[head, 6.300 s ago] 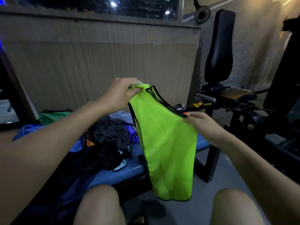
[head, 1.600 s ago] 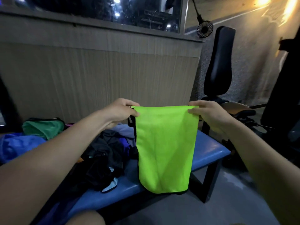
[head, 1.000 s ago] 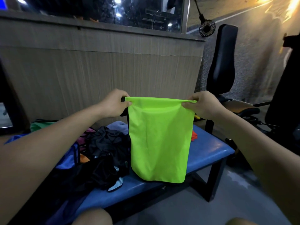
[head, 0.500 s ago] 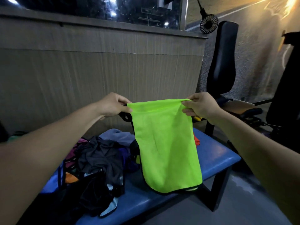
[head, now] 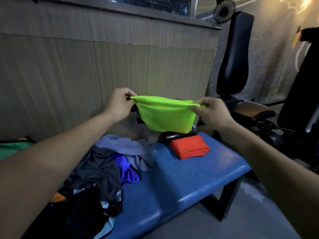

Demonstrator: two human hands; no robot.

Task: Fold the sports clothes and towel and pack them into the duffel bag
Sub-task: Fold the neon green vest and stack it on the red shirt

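Head view: left hand (head: pixel 119 104) and right hand (head: pixel 211 112) both pinch green garment (head: pixel 166 114).

You hold the vest (head: pixel 166 116) up between your left hand (head: pixel 119 105) and right hand (head: pixel 211 112), above the far end of the bench (head: pixel 189 178), with the folded garment (head: pixel 189 147) lying below it (nearer the wall (head: pixel 86 75)) and the loose clothes pile (head: pixel 103 169) to its left.

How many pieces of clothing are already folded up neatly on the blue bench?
1: an orange folded garment sits at the far right end of the blue bench. The lime garment is held up in both hands, and the pile at left is loose and could hide more.
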